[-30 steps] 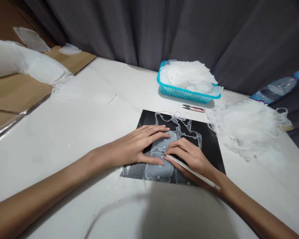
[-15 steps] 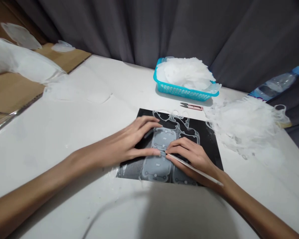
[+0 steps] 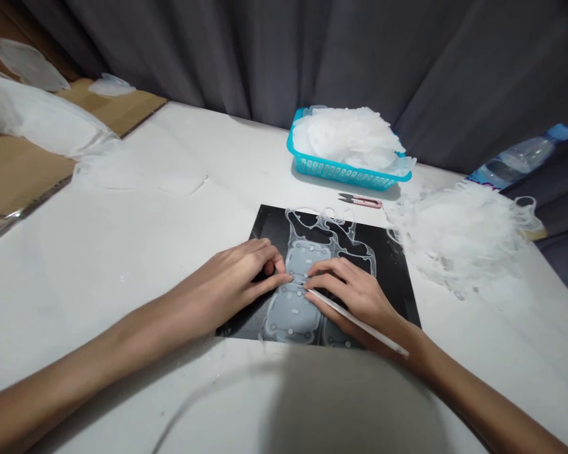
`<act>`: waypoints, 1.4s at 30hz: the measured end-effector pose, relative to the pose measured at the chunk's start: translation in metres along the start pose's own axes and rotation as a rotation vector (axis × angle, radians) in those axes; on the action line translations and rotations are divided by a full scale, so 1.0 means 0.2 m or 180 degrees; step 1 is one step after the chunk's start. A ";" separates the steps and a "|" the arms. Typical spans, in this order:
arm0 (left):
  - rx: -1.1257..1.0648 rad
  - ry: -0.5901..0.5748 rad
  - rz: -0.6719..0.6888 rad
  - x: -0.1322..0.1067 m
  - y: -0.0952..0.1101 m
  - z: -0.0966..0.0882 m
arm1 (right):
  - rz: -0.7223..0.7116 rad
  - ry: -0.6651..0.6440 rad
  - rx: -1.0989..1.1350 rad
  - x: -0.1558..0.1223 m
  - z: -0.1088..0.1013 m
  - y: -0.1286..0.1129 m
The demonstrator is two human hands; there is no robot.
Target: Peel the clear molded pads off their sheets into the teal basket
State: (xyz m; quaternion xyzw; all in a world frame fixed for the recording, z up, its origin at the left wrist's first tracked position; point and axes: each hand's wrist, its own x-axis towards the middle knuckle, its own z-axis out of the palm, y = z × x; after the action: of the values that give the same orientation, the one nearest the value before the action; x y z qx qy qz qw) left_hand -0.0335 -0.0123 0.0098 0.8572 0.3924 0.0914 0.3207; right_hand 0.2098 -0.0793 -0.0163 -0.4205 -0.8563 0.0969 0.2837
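Observation:
A translucent silicone sheet [image 3: 307,252] of moulded rounded panels lies on a black mat [image 3: 397,277] in the middle of the white table. My left hand [image 3: 239,277] rests on the sheet's left side with its fingers curled in, thumb and fingertips pinching at the sheet's edge. My right hand [image 3: 355,293] is closed on a thin white stick [image 3: 360,323], whose tip touches the sheet right beside my left fingertips. Both hands almost meet over the middle panel.
A turquoise basket [image 3: 345,170] heaped with white pieces stands at the back. Small pink-handled snips [image 3: 360,200] lie before it. A pile of white trimmings [image 3: 459,233] sits at the right, a plastic bottle [image 3: 520,157] beyond. Cardboard and a white bag [image 3: 42,126] lie at the left.
My left fingers have curled in from lying flat and stretched, and now pinch at the sheet. The right hand stays on the stick. The view has shifted slightly.

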 end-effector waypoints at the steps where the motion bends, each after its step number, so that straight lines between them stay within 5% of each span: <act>1: -0.0008 -0.0010 0.0006 0.00 0.00 0.00 | 0.0020 -0.0004 -0.0019 0.00 0.00 0.00; 18: 0.0412 -0.0188 0.0173 0.04 0.00 -0.02 | -0.0007 -0.0304 -0.0005 0.01 -0.10 0.01; 26: 0.0127 -0.0164 0.0018 0.04 -0.02 -0.02 | -0.0370 0.0157 -0.0611 0.01 -0.01 0.00; 34: 0.0315 -0.0212 0.0046 0.04 -0.01 -0.03 | -0.0223 -0.0131 -0.0372 -0.02 -0.07 -0.02; 42: 0.0188 -0.0235 -0.0061 0.04 -0.02 -0.03 | -0.0594 0.0202 -0.0841 -0.02 0.01 0.01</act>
State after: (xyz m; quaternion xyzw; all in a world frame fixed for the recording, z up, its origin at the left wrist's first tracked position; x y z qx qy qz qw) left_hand -0.0324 -0.0016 0.0109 0.8653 0.3911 0.0450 0.3104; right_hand 0.2125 -0.0803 -0.0204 -0.3757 -0.8876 -0.0566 0.2605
